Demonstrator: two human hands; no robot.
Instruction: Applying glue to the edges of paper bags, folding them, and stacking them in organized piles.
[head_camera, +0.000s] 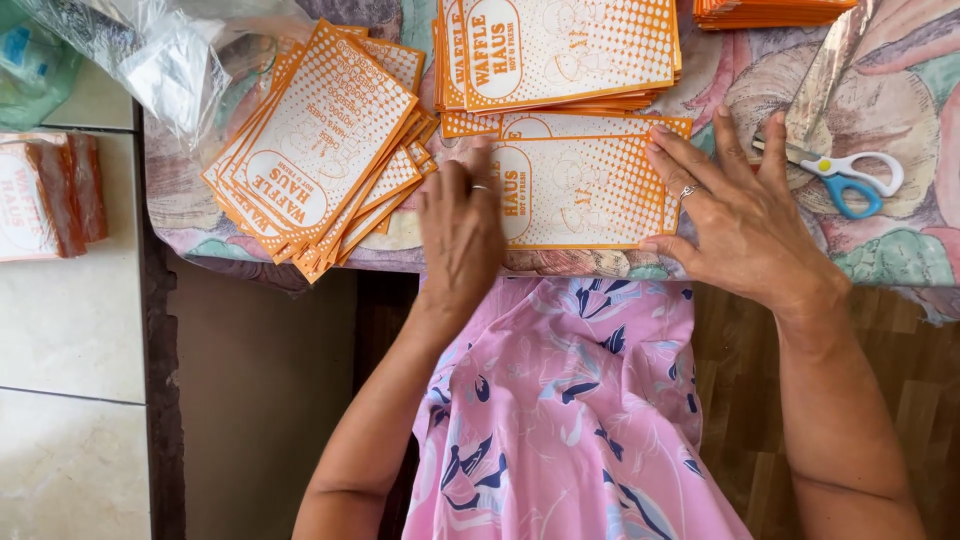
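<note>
Both hands lie flat and open, the left hand (462, 225) and right hand (742, 215) pressing the two ends of an orange paper bag (585, 190) on the table (900, 250) edge, to keep it flat, near scissors (845, 175).

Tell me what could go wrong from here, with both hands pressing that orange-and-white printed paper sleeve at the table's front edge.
The left hand and right hand flatten the orange-and-white printed paper sleeve right at the table's edge; a slip could send it off. The fanned pile of matching sleeves already overhangs that edge and might slide down. The white-and-blue scissors lie close to the right hand, so a sideways sweep might knock them.
</note>
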